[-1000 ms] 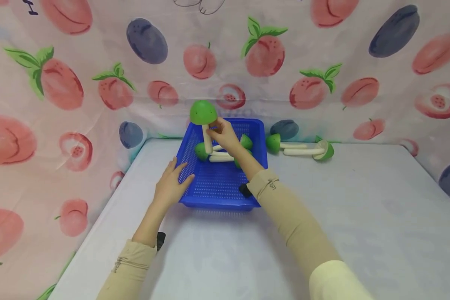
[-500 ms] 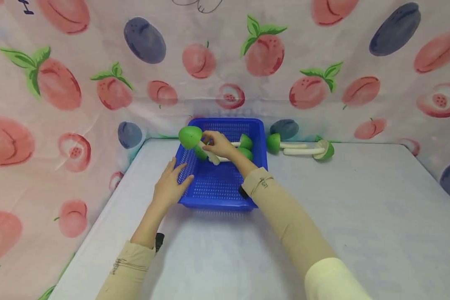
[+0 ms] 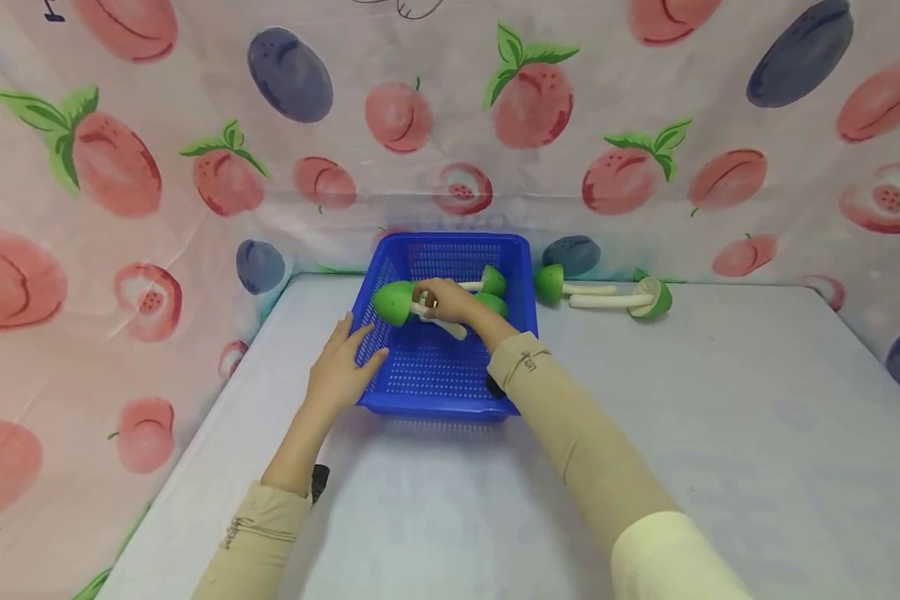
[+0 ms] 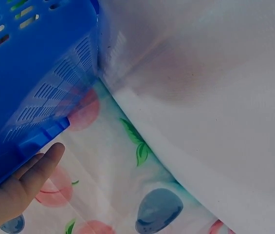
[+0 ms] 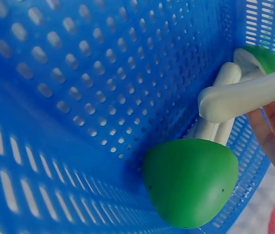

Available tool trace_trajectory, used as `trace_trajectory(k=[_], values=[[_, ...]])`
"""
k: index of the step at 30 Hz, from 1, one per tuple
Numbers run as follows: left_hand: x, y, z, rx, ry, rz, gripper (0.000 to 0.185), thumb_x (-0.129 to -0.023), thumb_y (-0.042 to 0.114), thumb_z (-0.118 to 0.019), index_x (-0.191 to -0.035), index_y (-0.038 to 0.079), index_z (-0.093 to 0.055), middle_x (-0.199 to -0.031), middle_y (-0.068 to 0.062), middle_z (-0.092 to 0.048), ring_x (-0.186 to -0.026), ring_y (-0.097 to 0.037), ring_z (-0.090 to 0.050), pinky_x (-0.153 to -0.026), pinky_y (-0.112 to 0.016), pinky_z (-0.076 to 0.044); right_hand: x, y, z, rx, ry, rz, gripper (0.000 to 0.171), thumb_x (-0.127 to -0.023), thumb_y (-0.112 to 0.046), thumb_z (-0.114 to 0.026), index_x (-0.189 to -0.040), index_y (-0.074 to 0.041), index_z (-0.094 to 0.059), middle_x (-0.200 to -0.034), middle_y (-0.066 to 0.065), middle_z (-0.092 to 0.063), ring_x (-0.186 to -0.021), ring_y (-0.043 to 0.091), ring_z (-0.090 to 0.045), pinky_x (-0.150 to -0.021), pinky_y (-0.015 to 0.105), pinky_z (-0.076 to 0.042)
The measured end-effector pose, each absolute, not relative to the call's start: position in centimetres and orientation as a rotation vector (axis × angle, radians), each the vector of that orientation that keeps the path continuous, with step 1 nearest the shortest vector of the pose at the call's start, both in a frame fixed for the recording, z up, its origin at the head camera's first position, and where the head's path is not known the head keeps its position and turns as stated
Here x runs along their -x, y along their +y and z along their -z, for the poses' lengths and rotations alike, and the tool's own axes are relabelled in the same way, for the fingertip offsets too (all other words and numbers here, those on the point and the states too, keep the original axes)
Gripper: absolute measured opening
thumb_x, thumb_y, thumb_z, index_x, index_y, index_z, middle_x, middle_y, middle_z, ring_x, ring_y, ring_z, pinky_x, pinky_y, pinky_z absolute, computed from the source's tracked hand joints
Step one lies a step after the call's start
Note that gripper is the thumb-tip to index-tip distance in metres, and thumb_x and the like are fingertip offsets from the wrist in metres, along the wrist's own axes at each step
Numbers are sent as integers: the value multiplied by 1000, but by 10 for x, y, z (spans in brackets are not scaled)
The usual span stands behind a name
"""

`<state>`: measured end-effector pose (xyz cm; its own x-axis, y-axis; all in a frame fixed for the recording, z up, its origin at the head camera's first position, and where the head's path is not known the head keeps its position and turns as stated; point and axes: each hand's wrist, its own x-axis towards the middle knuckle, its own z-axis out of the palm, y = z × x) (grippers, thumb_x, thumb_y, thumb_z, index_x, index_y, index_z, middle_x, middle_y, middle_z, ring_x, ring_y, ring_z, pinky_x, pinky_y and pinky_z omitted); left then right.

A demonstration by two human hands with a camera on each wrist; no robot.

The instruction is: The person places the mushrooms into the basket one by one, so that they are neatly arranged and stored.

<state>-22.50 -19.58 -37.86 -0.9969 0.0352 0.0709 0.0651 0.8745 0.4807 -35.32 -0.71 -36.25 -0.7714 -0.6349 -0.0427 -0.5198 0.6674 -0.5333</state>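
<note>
My right hand pinches a toy mushroom by its white stem, low inside the blue basket. Its green cap points left, and the stem slants toward the basket's middle. Other green-capped mushrooms lie beneath and beside it, one at the back right; my hand partly covers them. The right wrist view shows the held white stem crossing over other stems, with a green cap below. My left hand rests on the basket's left rim with fingers spread; in the left wrist view its straight fingers lie along the rim.
Two more mushrooms lie on the white table right of the basket, one with its cap to the left, the other with its cap to the right. A fruit-printed cloth hangs behind and to the left.
My right hand has lowered the mushroom from above the basket into it, tilting it from upright to nearly lying. My left hand has stayed on the rim.
</note>
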Motion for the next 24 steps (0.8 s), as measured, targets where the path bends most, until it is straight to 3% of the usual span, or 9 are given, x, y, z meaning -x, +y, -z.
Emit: trace_trajectory(k=[9, 24], values=[[225, -197, 377, 73, -2990, 758, 59, -96, 42, -48, -144, 9, -39, -157, -19, -13, -145, -37, -12, -106, -66, -24, 354, -11, 366, 972, 2606, 555, 31, -90, 1, -57, -121, -3, -58, -125, 17, -58, -114, 30, -57, -93, 36, -49], [225, -195, 375, 91, -3000, 749, 58, -96, 42, -48, -143, 9, -40, -158, -19, -12, -146, -37, -11, -107, -65, -24, 358, -18, 375, 913, 2637, 363, 30, -89, 1, -60, -118, -2, -61, -123, 13, -61, -116, 27, -56, -99, 35, -46]])
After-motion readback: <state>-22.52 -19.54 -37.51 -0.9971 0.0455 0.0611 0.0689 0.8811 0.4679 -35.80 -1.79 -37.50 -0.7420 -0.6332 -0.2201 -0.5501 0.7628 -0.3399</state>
